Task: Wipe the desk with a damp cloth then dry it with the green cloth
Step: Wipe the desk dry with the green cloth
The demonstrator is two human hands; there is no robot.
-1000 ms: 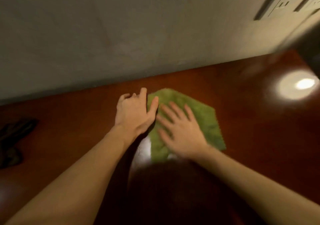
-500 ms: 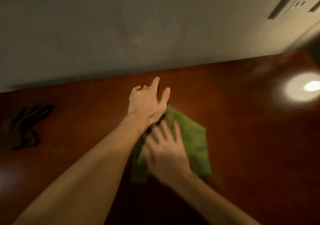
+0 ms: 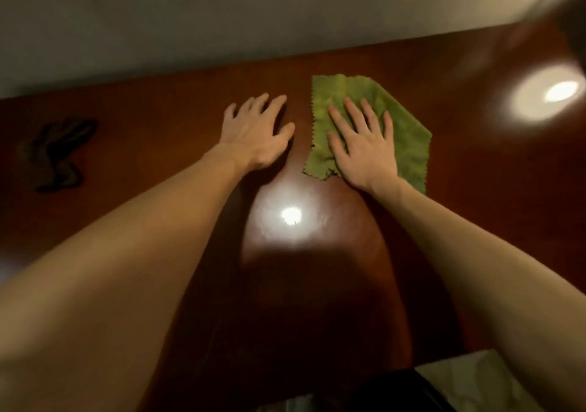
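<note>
Pressing right hand (image 3: 361, 148) flat on crumpled zigzag-edged green cloth (image 3: 402, 120); left hand (image 3: 253, 132) splayed, empty.

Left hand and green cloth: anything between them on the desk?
Nothing. In the head view only a narrow strip of bare desk separates the left hand from the green cloth, which the right hand presses flat.

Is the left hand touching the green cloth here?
Apart. The head view shows a strip of bare desk between the left hand and the green cloth; only the right hand lies flat on it.
</note>
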